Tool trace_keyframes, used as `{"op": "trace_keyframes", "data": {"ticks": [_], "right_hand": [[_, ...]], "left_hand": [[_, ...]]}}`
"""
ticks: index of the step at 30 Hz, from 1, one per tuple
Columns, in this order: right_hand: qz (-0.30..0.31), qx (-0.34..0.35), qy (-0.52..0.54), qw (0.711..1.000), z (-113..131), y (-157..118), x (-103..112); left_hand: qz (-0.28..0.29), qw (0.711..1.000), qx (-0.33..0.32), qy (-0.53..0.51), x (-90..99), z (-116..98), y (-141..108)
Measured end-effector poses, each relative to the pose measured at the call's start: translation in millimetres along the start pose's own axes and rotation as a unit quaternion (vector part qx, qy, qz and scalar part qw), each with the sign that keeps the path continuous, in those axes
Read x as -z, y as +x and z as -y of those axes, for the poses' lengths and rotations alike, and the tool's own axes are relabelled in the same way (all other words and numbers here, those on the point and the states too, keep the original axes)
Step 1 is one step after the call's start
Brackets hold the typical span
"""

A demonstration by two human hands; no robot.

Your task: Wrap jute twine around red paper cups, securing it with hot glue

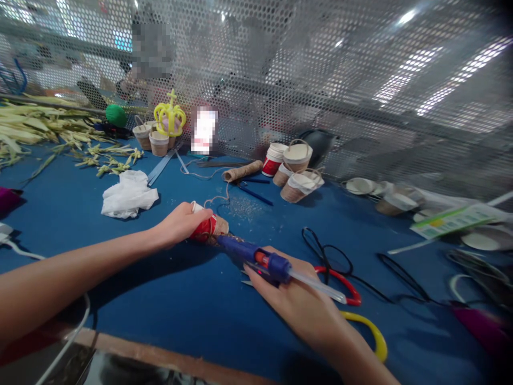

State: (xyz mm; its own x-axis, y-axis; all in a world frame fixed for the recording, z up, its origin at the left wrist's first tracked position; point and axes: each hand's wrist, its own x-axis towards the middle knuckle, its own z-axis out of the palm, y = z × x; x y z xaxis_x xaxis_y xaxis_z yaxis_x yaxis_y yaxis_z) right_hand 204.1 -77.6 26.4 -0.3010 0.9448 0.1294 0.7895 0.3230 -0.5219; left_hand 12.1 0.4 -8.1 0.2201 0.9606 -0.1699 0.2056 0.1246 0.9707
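My left hand (pixel 183 224) is closed round a red and white paper cup (pixel 202 229), tipped on its side. Brown twine covers the end of the cup that points right. In my right hand (pixel 280 283) is a blue hot glue gun (pixel 248 251), its nozzle touching or very close to the twine-wrapped part. A clear glue stick (pixel 320 286) sticks out of the gun's back. From the cup a strand of twine runs up to a twine roll (pixel 242 171) lying behind it. Scissors with red and yellow handles (pixel 377 334) lie partly under my right forearm.
Several twine-wrapped cups (pixel 298 184) stand at the back right. A crumpled white cloth (pixel 129 195), a blue pen (pixel 256 195) and a yellow crown-shaped ornament (pixel 170 117) are on the blue table. Black cord (pixel 348 272) loops at the right. A perforated metal screen (pixel 248 69) closes the back.
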Motion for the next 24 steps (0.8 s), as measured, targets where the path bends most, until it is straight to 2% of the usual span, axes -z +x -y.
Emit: {"op": "trace_keyframes", "data": {"ticks": [7, 13, 16, 19, 21, 24], "right_hand": [[-0.003, -0.009, 0.012, 1.0, 1.3, 0.4, 0.5], [-0.017, -0.083, 0.083, 0.993, -2.6, 5.1, 14.3], [-0.049, -0.134, 0.127, 0.982, -16.4, 13.3, 22.4], [-0.15, -0.171, 0.162, 0.96, -37.4, 25.8, 26.0], [-0.16, -0.213, 0.181, 0.947, -50.8, 34.4, 24.9], [-0.135, -0.252, 0.16, 0.945, -64.6, 45.1, 18.3]], "left_hand": [[0.003, 1.0, -0.004, 0.001, 0.2, -0.8, 0.0], [0.006, 1.0, -0.018, 0.018, 1.1, -1.1, -2.4], [-0.005, 0.999, -0.034, 0.026, 1.9, 0.9, -3.5], [-0.006, 0.998, -0.047, 0.029, 2.6, 1.1, -5.9], [0.002, 0.998, -0.057, 0.029, 2.7, -0.7, -8.8], [0.022, 0.997, -0.061, 0.034, 2.5, -5.1, -14.4]]}}
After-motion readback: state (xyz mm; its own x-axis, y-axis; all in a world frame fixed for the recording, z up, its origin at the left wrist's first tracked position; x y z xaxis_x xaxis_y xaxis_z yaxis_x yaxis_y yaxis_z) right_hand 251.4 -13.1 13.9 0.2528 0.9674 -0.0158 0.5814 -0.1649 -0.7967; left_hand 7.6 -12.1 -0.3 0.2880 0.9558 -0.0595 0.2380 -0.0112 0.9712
